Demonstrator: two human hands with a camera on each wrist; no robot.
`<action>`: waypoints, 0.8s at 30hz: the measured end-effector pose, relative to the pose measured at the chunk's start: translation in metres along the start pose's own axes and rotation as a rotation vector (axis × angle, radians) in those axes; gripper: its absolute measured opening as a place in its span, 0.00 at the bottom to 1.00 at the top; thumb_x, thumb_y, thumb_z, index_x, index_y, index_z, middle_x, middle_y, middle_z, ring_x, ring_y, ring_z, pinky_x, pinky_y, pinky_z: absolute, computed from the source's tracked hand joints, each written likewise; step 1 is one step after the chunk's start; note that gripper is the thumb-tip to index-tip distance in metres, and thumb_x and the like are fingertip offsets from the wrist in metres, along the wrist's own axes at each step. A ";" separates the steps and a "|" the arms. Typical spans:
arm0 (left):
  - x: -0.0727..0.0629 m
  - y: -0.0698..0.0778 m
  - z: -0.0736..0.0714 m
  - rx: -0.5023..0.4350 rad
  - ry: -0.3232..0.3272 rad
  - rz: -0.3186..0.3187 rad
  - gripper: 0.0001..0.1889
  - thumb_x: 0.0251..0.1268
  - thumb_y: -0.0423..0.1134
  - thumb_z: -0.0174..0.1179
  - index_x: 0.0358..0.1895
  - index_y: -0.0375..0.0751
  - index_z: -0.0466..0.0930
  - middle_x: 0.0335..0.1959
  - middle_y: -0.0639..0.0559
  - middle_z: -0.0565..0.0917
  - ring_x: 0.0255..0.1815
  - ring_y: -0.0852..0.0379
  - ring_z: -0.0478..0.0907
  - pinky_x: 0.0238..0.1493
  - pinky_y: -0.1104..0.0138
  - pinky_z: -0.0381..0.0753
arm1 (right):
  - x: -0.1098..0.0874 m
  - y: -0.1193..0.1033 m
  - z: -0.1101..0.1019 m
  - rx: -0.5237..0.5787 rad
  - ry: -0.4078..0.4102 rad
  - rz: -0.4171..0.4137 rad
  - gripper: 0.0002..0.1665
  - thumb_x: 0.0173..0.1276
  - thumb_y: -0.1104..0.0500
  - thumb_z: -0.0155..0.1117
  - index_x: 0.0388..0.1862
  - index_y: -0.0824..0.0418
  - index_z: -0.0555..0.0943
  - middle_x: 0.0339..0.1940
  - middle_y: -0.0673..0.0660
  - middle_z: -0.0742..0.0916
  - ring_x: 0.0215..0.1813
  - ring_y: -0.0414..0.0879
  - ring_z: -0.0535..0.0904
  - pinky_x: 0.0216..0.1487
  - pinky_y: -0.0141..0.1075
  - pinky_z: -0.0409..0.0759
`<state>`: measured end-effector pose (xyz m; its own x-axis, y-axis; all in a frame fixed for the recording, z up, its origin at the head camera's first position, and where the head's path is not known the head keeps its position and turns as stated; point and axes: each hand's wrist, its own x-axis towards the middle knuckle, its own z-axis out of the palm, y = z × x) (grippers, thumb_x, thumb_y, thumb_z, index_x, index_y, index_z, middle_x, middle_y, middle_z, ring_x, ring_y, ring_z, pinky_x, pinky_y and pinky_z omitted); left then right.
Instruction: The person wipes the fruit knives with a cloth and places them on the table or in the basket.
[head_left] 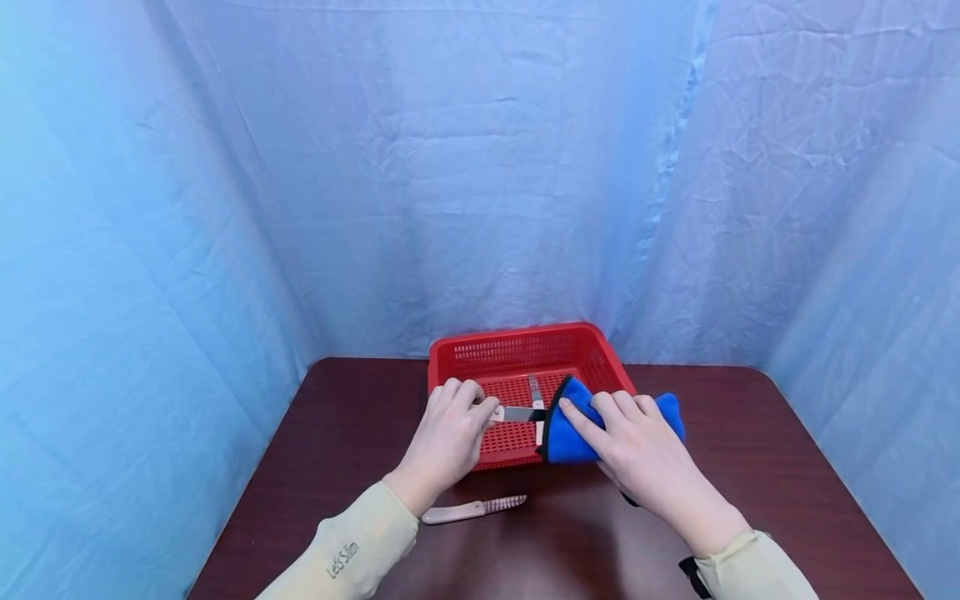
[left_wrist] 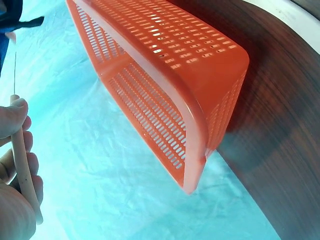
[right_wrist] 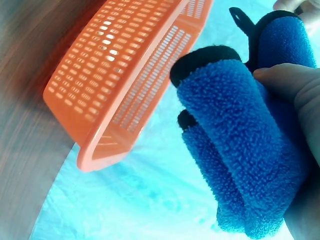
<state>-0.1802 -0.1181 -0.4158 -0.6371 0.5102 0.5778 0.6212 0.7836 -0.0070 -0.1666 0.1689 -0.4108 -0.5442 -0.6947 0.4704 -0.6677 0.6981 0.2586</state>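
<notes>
My left hand [head_left: 450, 429] grips the pale handle of a knife [head_left: 520, 414] above the red basket, its blade pointing right. In the left wrist view, thumb and fingers wrap that knife's handle [left_wrist: 22, 165]. A blue towel [head_left: 572, 437] with black edging is held in my right hand [head_left: 637, 446], right at the blade's end. Whether the cloth touches the blade's tip is hidden. The right wrist view shows the fluffy towel [right_wrist: 235, 125] folded over under the thumb. Inside the basket lies a second knife [head_left: 539, 432], partly covered by the held knife and towel.
The red perforated basket [head_left: 517, 336] stands at the back of the dark wooden table [head_left: 360, 417]. In front of it, near my left forearm, lies another pale-handled knife [head_left: 456, 512] with brown marks on its blade. Light blue curtains [head_left: 480, 167] hang around the table.
</notes>
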 end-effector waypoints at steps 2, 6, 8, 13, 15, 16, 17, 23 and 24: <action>0.001 0.002 0.000 0.004 -0.008 0.006 0.08 0.65 0.34 0.68 0.46 0.42 0.86 0.39 0.48 0.78 0.39 0.51 0.71 0.40 0.60 0.70 | 0.004 -0.002 0.000 0.009 0.021 -0.026 0.55 0.40 0.55 0.89 0.72 0.55 0.76 0.47 0.61 0.79 0.47 0.56 0.74 0.43 0.50 0.74; 0.001 0.006 0.001 0.015 -0.024 0.017 0.11 0.62 0.34 0.71 0.47 0.42 0.86 0.39 0.49 0.78 0.41 0.52 0.72 0.42 0.61 0.72 | 0.011 -0.008 0.001 0.018 0.048 -0.068 0.50 0.47 0.54 0.87 0.71 0.54 0.77 0.48 0.60 0.80 0.46 0.55 0.76 0.45 0.49 0.75; 0.002 0.007 0.001 0.017 -0.024 0.018 0.12 0.61 0.35 0.72 0.47 0.42 0.87 0.39 0.49 0.78 0.41 0.53 0.72 0.42 0.61 0.73 | 0.014 -0.011 0.002 0.016 0.048 -0.082 0.48 0.50 0.54 0.85 0.72 0.54 0.76 0.47 0.59 0.80 0.47 0.54 0.76 0.45 0.48 0.75; 0.003 0.012 0.000 0.027 -0.028 0.031 0.15 0.58 0.35 0.75 0.49 0.42 0.86 0.41 0.49 0.79 0.42 0.53 0.72 0.43 0.62 0.74 | 0.019 -0.016 0.003 0.019 0.031 -0.098 0.45 0.57 0.55 0.82 0.73 0.52 0.75 0.48 0.58 0.81 0.49 0.53 0.76 0.47 0.47 0.75; 0.003 0.013 0.000 0.033 -0.032 0.043 0.16 0.57 0.35 0.75 0.49 0.42 0.86 0.41 0.49 0.79 0.42 0.53 0.72 0.43 0.62 0.74 | 0.020 -0.018 0.005 0.024 0.032 -0.103 0.44 0.57 0.55 0.82 0.73 0.52 0.75 0.48 0.58 0.81 0.49 0.53 0.76 0.47 0.48 0.75; 0.003 0.014 0.000 0.034 -0.034 0.047 0.15 0.57 0.35 0.75 0.49 0.41 0.86 0.41 0.49 0.79 0.41 0.54 0.72 0.42 0.62 0.74 | 0.021 -0.019 0.006 0.025 0.033 -0.105 0.44 0.56 0.55 0.82 0.73 0.52 0.76 0.48 0.58 0.81 0.49 0.53 0.76 0.46 0.48 0.75; 0.003 0.015 0.000 0.035 -0.034 0.051 0.15 0.57 0.35 0.75 0.48 0.41 0.86 0.40 0.49 0.79 0.41 0.54 0.71 0.42 0.63 0.74 | 0.021 -0.020 0.007 0.027 0.035 -0.108 0.44 0.56 0.56 0.83 0.72 0.52 0.76 0.48 0.58 0.81 0.48 0.53 0.76 0.46 0.48 0.75; 0.003 0.017 -0.001 0.040 -0.033 0.060 0.13 0.59 0.34 0.74 0.47 0.42 0.86 0.40 0.49 0.79 0.40 0.54 0.71 0.41 0.63 0.73 | 0.020 -0.022 0.012 0.024 0.021 -0.093 0.42 0.56 0.56 0.82 0.71 0.51 0.78 0.47 0.59 0.81 0.47 0.54 0.76 0.44 0.48 0.75; 0.003 0.017 -0.001 0.040 -0.033 0.059 0.13 0.59 0.35 0.74 0.47 0.42 0.86 0.40 0.49 0.79 0.40 0.54 0.71 0.41 0.63 0.73 | 0.019 -0.022 0.012 0.022 0.014 -0.085 0.41 0.56 0.56 0.82 0.70 0.50 0.78 0.47 0.59 0.80 0.47 0.54 0.76 0.43 0.48 0.75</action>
<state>-0.1713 -0.1034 -0.4136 -0.6149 0.5671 0.5480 0.6400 0.7648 -0.0734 -0.1685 0.1382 -0.4178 -0.4776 -0.7488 0.4595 -0.7223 0.6324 0.2799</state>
